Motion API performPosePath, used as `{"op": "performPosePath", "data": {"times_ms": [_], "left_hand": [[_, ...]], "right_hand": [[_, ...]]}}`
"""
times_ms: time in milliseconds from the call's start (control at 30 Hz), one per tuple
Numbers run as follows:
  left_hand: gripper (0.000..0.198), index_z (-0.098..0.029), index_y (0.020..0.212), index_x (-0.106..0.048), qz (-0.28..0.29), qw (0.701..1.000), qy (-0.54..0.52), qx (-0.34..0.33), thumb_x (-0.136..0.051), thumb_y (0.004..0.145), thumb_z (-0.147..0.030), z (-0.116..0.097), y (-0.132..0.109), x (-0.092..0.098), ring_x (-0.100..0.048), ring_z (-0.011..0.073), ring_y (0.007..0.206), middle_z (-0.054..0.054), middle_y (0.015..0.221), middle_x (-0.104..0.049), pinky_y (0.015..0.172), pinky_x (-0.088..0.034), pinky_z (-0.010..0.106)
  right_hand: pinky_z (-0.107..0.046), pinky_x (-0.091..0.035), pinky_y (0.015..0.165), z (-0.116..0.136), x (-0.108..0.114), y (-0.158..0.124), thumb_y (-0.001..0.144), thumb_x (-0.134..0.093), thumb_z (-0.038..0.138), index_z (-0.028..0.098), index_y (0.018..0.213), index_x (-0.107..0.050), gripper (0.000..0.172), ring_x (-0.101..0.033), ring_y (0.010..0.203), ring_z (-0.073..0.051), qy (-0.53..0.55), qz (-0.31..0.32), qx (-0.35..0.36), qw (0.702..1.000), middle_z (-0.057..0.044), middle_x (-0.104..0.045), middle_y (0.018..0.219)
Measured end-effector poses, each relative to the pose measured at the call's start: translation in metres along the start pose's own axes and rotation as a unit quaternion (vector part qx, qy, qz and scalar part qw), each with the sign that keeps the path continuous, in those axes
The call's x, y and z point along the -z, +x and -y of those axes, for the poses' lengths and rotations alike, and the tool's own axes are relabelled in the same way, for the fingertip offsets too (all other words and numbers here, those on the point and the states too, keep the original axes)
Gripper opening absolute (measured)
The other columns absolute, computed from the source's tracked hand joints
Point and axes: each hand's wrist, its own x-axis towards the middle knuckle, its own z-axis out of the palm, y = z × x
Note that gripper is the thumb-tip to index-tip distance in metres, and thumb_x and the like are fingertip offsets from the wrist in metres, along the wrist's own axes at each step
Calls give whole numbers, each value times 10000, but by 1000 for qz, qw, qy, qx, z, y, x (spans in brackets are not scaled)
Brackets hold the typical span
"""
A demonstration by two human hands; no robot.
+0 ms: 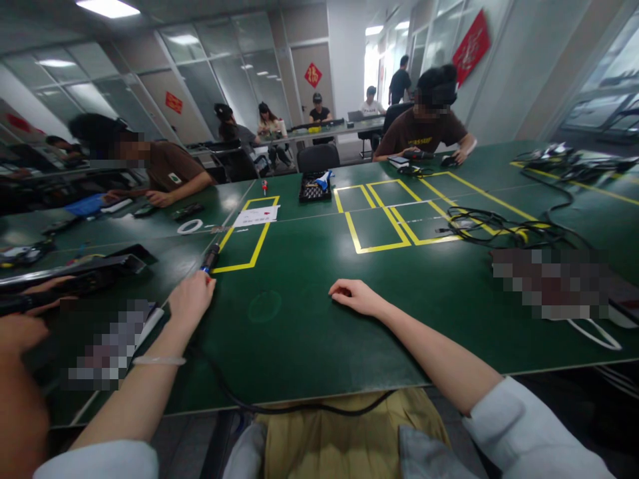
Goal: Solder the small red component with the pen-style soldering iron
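My left hand (192, 296) is closed around a dark cylindrical tool with a blue band (212, 258), whose dark end points away from me over the green table (294, 346). Most of its body is hidden by my fingers, so I cannot tell its exact kind. My right hand (357, 297) rests on the tabletop, fingers curled in and nothing visible in them. Between my two hands a faint round mark shows on the surface. A rectangle of yellow tape (234, 268) begins just beyond the tool, with a white paper sheet (256, 215) across its far part.
A black crate (315, 188) holds something blue and white. Black cables (479, 223) lie tangled at right, near more yellow tape outlines (382, 247). A white ring (190, 227) lies at left. A neighbour's arm (22, 359) is close on my left. Others sit across the table.
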Motion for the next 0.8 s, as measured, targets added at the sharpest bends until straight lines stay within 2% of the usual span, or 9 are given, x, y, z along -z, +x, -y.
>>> {"op": "performPosePath", "data": {"times_ms": [67,100,167,233,300,367,433,500,800], "left_hand": [[394,-176,1067,-554,12,992,-118,-49,-346,901,-466,-30,-6,10,-620,252,887,99,983,-658,746,-466,355],[369,-184,1050,-561,29,977,-195,-86,-375,892,-461,-48,-12,14,-623,226,880,79,961,-666,770,-465,337],[348,-190,1015,-576,82,920,-342,-176,-394,885,-457,-92,-26,21,-625,184,846,43,887,-669,794,-463,306],[377,-178,1018,-593,133,856,-439,-240,-376,893,-460,-136,-43,24,-605,156,770,28,817,-639,762,-464,289],[410,-153,1130,-563,198,790,-511,-274,-399,889,-442,-174,-59,23,-565,132,700,19,787,-600,697,-463,270],[494,-140,1281,-474,266,729,-557,-298,-443,883,-432,-200,-72,19,-531,115,660,-1,751,-560,653,-450,254],[587,-136,1367,-395,310,684,-584,-308,-484,875,-444,-212,-80,13,-504,100,628,-18,726,-533,620,-430,240],[640,-124,1396,-366,320,663,-602,-309,-505,872,-463,-214,-85,6,-491,94,610,-28,695,-518,607,-415,235],[534,-112,1289,-461,274,649,-646,-295,-478,897,-474,-205,-88,-15,-538,108,616,5,728,-570,583,-437,245]], "right_hand": [[-239,-427,638,0,-1,0,847,-570,226,164,928,-663,138,-558,677,-127,6,1,0,1000,-9,-633,769],[-237,-425,635,-1,-1,0,847,-570,229,164,926,-660,136,-554,673,-125,12,1,0,1000,-8,-629,766],[-234,-425,636,-2,-2,1,848,-569,234,161,949,-647,147,-547,671,-119,31,-1,0,1000,-7,-622,769],[-230,-427,638,-4,-3,1,850,-571,241,157,1014,-620,191,-540,666,-113,58,-6,3,998,-5,-618,780],[-226,-428,631,-5,-3,1,845,-585,255,159,1085,-575,259,-527,643,-103,88,-10,4,996,-1,-622,795],[-225,-429,624,-4,-2,2,840,-602,278,152,1094,-551,288,-533,641,-104,110,-13,6,994,-4,-628,791],[-226,-430,630,-3,-2,2,847,-602,298,151,1059,-549,263,-559,670,-113,127,-2,18,992,-16,-651,802],[-230,-433,638,-2,-2,3,849,-606,319,150,967,-563,210,-567,671,-116,126,14,28,992,-24,-664,801],[-224,-415,601,-7,-7,4,839,-617,383,158,897,-568,237,-519,624,-106,103,-22,4,994,2,-606,724]]}}
